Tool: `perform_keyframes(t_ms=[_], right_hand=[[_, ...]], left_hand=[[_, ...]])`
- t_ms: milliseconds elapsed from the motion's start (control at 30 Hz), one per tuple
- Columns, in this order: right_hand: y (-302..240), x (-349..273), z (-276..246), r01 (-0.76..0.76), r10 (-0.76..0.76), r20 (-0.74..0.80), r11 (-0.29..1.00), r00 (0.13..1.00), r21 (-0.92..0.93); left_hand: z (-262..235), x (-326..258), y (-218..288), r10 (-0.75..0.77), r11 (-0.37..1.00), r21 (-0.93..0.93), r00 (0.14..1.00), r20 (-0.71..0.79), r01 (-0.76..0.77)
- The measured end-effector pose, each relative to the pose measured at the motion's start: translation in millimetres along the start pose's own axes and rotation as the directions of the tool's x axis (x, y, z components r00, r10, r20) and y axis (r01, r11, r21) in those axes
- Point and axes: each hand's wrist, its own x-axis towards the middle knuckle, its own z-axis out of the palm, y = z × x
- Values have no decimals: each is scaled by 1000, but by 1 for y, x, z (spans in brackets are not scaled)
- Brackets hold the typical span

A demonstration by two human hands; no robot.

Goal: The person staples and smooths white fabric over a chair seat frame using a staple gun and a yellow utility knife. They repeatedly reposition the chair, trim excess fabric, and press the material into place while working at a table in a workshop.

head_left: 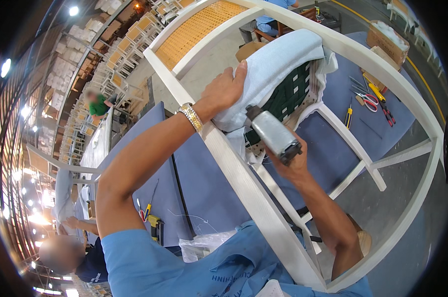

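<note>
Staple gun in the right grip at the seat edge, cloth up at twelve

So a pale frame chair (267, 199) is laid tipped over on the blue bench (211, 185), with the dark green webbing (289, 94) under its seat turned into view. A silver, black-ended tool (275, 131), staple gun by the look of it, is clasped in the right grip (293, 161). Its long axis is slanted roughly from eleven to five, with the eleven o'clock end brought right up by the seat edge. Whether contact is made there can't be told, since the tool just overlaps the cloth in this view.

From the right grip, the webbing is found at about twelve, and the pale blue cloth (283, 52) is spread past it, wrapped over the seat with a loose edge bunched at one o'clock. The left grip (224, 89) is the nearer one to the cloth: it's placed right on it, at between ten and eleven from the right grip. The fingertips are partly hidden, so whether cloth is pinched or only pressed can't be told.

Red-handled scissors (370, 104) and a yellow screwdriver (349, 117) are left on the bench at two o'clock from the right grip, well apart from the tool.
</note>
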Motion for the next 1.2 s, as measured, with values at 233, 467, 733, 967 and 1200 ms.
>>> perform_keyframes(t_ms=[233,467,733,967,1200], right_hand=[[-15,4,13,123,-124,34,992,992,31],[-16,3,12,127,-129,38,991,991,45],[-19,0,17,89,-88,19,994,996,-62],[18,-31,-17,-195,226,-160,963,961,185],[75,-93,-57,-484,450,-221,865,865,-131]], left_hand=[[6,-9,-1,13,1000,-8,996,-89,-14],[9,-11,1,32,999,12,994,-108,-31],[15,-28,0,238,966,150,953,-187,-212],[-11,-147,40,487,688,-503,846,-215,-523],[37,-211,14,819,492,-30,474,-322,-870]])
